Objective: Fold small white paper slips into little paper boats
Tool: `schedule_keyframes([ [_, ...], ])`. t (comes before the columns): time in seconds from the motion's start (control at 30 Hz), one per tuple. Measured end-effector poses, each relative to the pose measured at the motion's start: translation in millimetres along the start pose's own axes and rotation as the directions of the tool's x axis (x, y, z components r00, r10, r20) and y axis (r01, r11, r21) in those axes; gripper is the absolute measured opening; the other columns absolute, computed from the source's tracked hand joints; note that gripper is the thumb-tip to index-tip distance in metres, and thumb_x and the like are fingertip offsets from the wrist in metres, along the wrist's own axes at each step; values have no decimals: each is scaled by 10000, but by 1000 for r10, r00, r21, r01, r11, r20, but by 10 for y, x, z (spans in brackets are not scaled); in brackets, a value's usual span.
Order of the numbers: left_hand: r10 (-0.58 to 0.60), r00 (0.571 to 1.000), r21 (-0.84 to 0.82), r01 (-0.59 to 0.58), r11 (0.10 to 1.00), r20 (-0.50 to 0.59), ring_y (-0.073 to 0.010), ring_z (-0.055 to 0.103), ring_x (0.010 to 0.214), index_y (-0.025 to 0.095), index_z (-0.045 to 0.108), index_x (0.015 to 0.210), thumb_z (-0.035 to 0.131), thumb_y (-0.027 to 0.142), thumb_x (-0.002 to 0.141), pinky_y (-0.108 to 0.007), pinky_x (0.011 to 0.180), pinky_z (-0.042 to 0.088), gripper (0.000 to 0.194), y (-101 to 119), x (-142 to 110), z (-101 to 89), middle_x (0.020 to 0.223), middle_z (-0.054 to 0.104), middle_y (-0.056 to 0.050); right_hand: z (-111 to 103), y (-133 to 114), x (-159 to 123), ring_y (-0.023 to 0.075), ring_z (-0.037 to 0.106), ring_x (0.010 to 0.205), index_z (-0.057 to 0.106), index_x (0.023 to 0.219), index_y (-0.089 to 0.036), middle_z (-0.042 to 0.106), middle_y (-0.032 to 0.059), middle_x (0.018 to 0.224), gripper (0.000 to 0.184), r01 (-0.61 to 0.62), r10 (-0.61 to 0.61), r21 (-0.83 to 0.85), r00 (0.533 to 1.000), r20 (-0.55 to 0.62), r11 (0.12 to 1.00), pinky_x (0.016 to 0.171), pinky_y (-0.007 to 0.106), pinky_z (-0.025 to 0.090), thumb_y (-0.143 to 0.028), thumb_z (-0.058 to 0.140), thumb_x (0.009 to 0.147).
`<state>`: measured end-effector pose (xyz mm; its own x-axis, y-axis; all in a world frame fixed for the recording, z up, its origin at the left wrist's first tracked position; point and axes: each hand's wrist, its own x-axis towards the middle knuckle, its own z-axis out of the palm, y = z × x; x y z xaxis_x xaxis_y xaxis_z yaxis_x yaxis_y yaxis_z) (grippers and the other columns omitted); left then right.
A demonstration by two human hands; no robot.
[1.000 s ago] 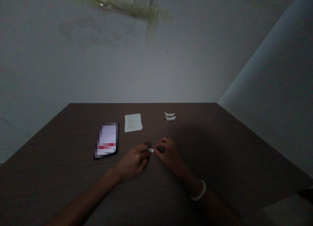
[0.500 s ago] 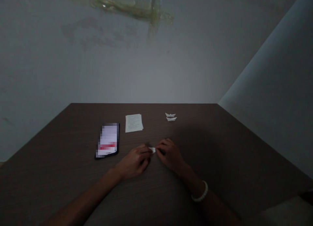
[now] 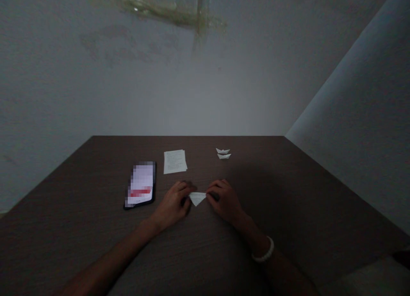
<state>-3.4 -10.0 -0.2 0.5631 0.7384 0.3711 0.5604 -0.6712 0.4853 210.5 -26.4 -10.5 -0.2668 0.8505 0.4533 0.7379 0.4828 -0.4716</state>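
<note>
Between my hands is a small folded piece of paper, white with printed lines, its lower point toward me. My left hand pinches its left corner between thumb and fingers. At the right corner, the fingertips of my right hand are closed on the paper; a pale beaded bracelet circles that wrist. Beyond my right hand, two small folded paper boats lie one in front of the other. The undersides of my fingers are hidden.
A stack of printed paper sheets lies behind my left hand. Left of it rests a phone with its screen lit and blurred. The dark wooden table meets a stained wall at its far edge.
My left hand has shifted slightly left and away from the paper's middle, so more of the paper shows as a downward-pointing triangle. My right hand stays at the right corner.
</note>
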Motion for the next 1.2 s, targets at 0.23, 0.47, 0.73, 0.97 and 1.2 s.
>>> schedule_keyframes([
  [0.23,19,1000,-66,-18,998,5,-215,549,984,165,632,1050,477,51,801,-373,895,467,314,-39,-3,29,1015,616,-76,-3,-19,-21,182,556,855,664,865,-202,655,37,895,109,112,-113,29,993,46,993,793,311,454,-108,616,838],
  [0.47,14,1000,-102,-13,995,8,-210,569,970,169,634,1036,494,49,794,-367,880,468,305,-29,5,7,998,620,-67,-16,-20,-22,183,561,869,668,887,-198,670,39,912,113,121,-123,22,990,69,992,816,321,458,-114,605,846],
  [0.73,25,1000,-223,-25,974,-2,-166,599,872,169,645,1002,448,59,843,-293,784,484,276,-24,20,-15,949,628,-51,-40,-48,-29,201,558,911,669,944,-206,658,53,972,131,115,-114,-10,991,75,993,824,337,457,-238,668,817],
  [0.97,28,999,-125,-31,992,-21,-215,566,985,176,648,1022,541,79,760,-367,877,467,299,3,7,-18,1024,617,-62,-93,-52,-19,219,543,957,668,992,-220,652,56,1016,238,101,-96,-35,989,116,994,846,358,443,-296,716,771],
  [1.2,50,998,-82,-48,995,31,-220,559,985,168,635,1026,561,103,779,-377,882,476,266,18,5,-11,1014,622,-70,-109,-66,-8,213,537,963,657,1026,-221,655,47,1028,268,104,-99,-35,986,133,994,859,351,438,-301,712,776],
])
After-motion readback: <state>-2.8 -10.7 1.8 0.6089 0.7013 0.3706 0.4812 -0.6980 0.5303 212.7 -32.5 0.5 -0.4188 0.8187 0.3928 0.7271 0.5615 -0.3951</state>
